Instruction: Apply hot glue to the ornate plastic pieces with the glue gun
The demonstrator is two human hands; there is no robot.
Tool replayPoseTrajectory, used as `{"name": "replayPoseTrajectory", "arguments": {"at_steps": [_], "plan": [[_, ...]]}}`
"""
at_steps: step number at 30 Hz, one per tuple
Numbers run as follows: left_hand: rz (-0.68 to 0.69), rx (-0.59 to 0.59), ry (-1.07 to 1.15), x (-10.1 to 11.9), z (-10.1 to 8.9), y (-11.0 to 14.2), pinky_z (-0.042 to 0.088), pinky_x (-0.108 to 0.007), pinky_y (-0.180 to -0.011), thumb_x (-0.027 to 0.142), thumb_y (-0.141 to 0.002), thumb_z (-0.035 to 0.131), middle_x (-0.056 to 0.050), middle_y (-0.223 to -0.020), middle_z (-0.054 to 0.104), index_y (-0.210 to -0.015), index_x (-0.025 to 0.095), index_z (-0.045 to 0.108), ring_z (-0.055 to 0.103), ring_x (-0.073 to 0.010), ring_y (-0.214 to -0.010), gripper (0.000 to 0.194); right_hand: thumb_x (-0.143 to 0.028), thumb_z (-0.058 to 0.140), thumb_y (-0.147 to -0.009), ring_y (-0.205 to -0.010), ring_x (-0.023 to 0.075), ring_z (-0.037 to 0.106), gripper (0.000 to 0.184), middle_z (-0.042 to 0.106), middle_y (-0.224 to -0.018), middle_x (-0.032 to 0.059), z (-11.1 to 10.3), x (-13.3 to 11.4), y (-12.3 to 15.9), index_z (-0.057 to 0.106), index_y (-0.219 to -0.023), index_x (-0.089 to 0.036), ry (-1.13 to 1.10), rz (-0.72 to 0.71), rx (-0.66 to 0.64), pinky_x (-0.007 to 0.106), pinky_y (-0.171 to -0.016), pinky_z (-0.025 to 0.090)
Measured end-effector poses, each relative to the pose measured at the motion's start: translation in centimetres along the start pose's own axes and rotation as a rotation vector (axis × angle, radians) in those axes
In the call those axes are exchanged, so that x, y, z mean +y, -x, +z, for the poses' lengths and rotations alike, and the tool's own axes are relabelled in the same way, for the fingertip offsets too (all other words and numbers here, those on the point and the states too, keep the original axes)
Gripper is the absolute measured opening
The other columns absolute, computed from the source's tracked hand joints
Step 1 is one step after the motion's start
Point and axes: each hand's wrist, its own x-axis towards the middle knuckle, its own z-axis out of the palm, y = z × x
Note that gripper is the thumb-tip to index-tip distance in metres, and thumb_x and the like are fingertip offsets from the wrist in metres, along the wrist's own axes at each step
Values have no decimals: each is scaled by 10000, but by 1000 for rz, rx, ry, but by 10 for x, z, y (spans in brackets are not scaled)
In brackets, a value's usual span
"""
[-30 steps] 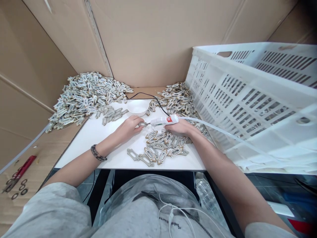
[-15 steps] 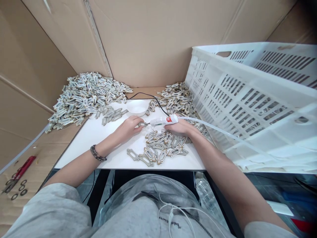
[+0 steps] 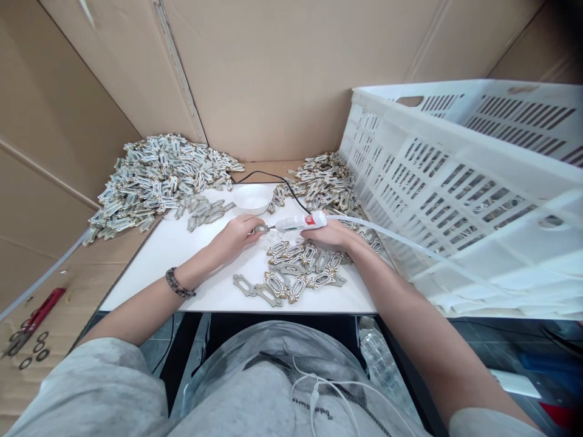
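Between the fingertips of my left hand (image 3: pixel 234 235) is a small ornate frame plate (image 3: pixel 262 229), mostly covered by the fingers. My right hand (image 3: pixel 331 233) is closed around a white hot glue gun (image 3: pixel 295 223) with a red label; its grip is hidden behind the hand. The gun's nozzle points left and is at the plate, though contact is too small to make out. A long translucent glue stick (image 3: pixel 387 227) runs out of the gun's rear. Just below the gun lie several loose plates (image 3: pixel 298 286), some white-patterned and some plain grey.
A large heap of plates (image 3: pixel 155 176) fills the back left, with another pile (image 3: pixel 323 176) at the back right. A white bowl (image 3: pixel 252 199) stands behind my hands, near a black cord (image 3: pixel 291 189). A tall white crate (image 3: pixel 437 176) borders the right side. Red-handled scissors (image 3: pixel 40 312) lie far left.
Almost nothing has moved. My left hand and the plate have shifted very slightly at the nozzle; the glue gun stays nearly in place.
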Motion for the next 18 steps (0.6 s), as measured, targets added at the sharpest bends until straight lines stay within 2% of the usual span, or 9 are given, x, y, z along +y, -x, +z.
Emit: {"name": "replayPoseTrajectory", "arguments": {"at_steps": [5, 10, 14, 18], "plan": [[-25, 35, 20, 5, -6, -1, 514, -282, -688, 315, -975, 524, -78, -903, 714, -1013, 168, 669, 634, -158, -711, 209, -296, 572, -709, -637, 152, 513, 151, 547, -661, -11, 1, 1, -1, 470, -630, -218, 20, -2, 25, 281, -579, 353], [-105, 178, 5, 5, -30, -6, 501, -260, -699, 355, -941, 575, -51, -913, 724, -1017, 184, 699, 613, -131, -679, 224, -296, 562, -718, -639, 149, 503, 155, 533, -665, -13, 2, 3, -3, 460, -628, -221, 24, -19, 25, 282, -586, 351], [-325, 311, -96, -23, -50, -5, 494, -280, -679, 346, -893, 592, -42, -835, 700, -986, 173, 709, 591, -143, -650, 228, -295, 560, -716, -637, 152, 502, 165, 531, -653, -13, 2, 3, -3, 446, -619, -224, 16, -35, 20, 284, -582, 348], [-577, 288, -163, -64, -59, 2, 497, -349, -737, 306, -836, 602, -27, -707, 636, -928, 186, 697, 598, -190, -657, 179, -288, 554, -713, -633, 155, 503, 154, 535, -639, -11, 1, 1, -2, 450, -619, -226, 12, -39, 17, 281, -577, 350]]}}
